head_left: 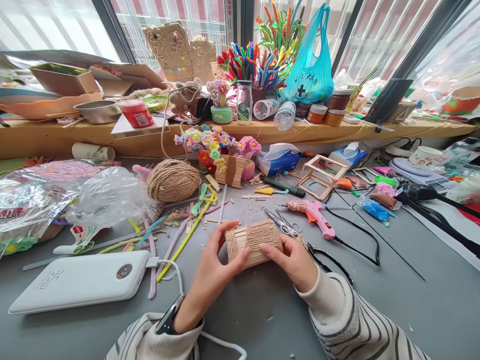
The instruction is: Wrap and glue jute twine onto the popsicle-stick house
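Observation:
Both my hands hold a small wooden-stick box wrapped in jute twine (253, 241) just above the grey table (412, 310). My left hand (212, 272) grips its left end, thumb on the front and fingers curled over the top. My right hand (294, 260) grips its right end, thumb pressed against the wrapped front. A ball of jute twine (173, 180) lies behind and to the left. Scissors (282, 223) and a pink glue gun (314, 214) lie just beyond my right hand.
A white power bank (80, 280) with a cable lies at the left, beside plastic bags (108, 197) and loose pipe cleaners (187, 230). A wooden stick frame (321, 176), tissue pack (278, 159), twisted-wire flowers (213, 142) and a cluttered wooden sill (56, 137) stand behind.

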Motion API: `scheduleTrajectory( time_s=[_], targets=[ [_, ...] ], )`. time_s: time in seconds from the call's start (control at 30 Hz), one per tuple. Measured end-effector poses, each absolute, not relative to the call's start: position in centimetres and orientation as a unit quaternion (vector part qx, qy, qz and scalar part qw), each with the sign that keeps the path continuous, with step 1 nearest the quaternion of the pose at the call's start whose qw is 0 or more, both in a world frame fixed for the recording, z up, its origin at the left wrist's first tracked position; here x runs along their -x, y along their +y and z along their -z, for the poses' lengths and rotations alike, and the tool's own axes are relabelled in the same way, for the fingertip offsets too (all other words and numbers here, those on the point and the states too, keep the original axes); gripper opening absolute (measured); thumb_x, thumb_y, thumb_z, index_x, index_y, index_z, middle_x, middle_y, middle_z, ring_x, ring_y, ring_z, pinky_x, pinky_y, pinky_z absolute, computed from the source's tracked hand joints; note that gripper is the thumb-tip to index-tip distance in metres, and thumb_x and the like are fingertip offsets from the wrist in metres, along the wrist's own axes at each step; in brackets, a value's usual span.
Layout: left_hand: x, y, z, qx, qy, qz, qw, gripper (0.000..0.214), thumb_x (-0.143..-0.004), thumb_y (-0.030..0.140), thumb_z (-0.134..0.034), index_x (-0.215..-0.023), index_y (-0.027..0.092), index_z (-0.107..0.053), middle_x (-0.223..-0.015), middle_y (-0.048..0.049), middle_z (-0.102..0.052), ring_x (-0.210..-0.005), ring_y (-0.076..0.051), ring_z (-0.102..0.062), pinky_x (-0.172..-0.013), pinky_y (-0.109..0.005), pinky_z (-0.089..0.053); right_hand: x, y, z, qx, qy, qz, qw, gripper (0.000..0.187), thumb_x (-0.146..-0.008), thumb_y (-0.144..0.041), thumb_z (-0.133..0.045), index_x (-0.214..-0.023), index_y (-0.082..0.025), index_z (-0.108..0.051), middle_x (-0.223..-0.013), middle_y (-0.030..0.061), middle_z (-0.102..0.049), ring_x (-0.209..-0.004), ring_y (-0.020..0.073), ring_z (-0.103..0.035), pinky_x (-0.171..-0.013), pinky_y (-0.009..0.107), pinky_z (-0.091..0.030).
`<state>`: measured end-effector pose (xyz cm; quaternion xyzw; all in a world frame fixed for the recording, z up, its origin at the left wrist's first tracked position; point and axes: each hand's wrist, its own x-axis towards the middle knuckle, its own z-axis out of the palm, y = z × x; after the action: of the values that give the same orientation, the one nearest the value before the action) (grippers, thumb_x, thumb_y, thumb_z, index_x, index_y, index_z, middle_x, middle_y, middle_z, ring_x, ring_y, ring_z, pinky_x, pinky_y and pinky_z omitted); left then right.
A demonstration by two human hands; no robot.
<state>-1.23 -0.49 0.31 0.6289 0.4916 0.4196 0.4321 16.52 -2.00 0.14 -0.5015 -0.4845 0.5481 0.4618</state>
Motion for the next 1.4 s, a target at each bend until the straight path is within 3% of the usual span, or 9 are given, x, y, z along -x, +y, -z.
scheduleTrajectory(
  time_s=[0.43,0.6,0.9,1.17,1.4],
  targets=[
    [1.09,-0.68,-0.42,-0.619,0.504,-0.398,0.452,0.058,-0.073,0.047,-0.059,-0.12,0.02,-0.038,-0.121,-0.0111,-0.054,-0.108,-0.025,-0.058,-0.088,-0.038,-0.049,-16.72,-2.06,-0.04,0.454,-0.505,-0.54,0.497,0.039,-0.071,-0.047,-0.065,-0.096,-0.018,-0.067,-0.098,0.0065,-0.071,-0.094,0.0233,-0.064,-0.086,0.036,-0.05],
    [1.24,-0.9,-0.54,-0.604,0.487,-0.397,0.491,0.061,-0.072,0.045,-0.061,-0.122,0.021,-0.035,-0.122,-0.0118,-0.053,-0.102,-0.024,-0.06,-0.079,-0.034,-0.053,-16.7,-2.25,-0.11,0.443,-0.523,-0.532,0.498,0.034,-0.072,-0.043,-0.066,-0.096,-0.019,-0.067,-0.096,0.006,-0.071,-0.092,0.0229,-0.064,-0.085,0.036,-0.05],
    [1.49,-1.12,-0.59,-0.624,0.471,-0.445,0.437,0.057,-0.068,0.038,-0.065,-0.117,0.022,-0.039,-0.112,-0.0088,-0.056,-0.097,-0.022,-0.06,-0.075,-0.031,-0.053,-16.95,-2.54,-0.23,0.424,-0.571,-0.506,0.488,0.038,-0.077,-0.046,-0.06,-0.101,-0.017,-0.065,-0.1,0.0079,-0.07,-0.095,0.024,-0.063,-0.085,0.037,-0.048],
    [1.33,-1.15,-0.34,-0.615,0.475,-0.424,0.465,0.063,-0.07,0.044,-0.064,-0.122,0.025,-0.035,-0.121,-0.0078,-0.049,-0.106,-0.023,-0.054,-0.082,-0.031,-0.05,-16.94,-2.53,0.14,0.482,-0.595,-0.427,0.482,0.044,-0.08,-0.054,-0.051,-0.09,-0.014,-0.066,-0.078,0.0082,-0.066,-0.075,0.0217,-0.062,-0.071,0.034,-0.05],
    [1.38,-1.14,0.05,-0.628,0.499,-0.401,0.443,0.075,-0.065,0.046,-0.068,-0.126,0.022,-0.031,-0.126,-0.0115,-0.045,-0.114,-0.028,-0.049,-0.097,-0.043,-0.04,-16.5,-2.75,0.34,0.49,-0.607,-0.402,0.479,0.044,-0.08,-0.054,-0.05,-0.086,-0.014,-0.066,-0.076,0.0089,-0.065,-0.074,0.0223,-0.062,-0.069,0.034,-0.051]
  ],
)
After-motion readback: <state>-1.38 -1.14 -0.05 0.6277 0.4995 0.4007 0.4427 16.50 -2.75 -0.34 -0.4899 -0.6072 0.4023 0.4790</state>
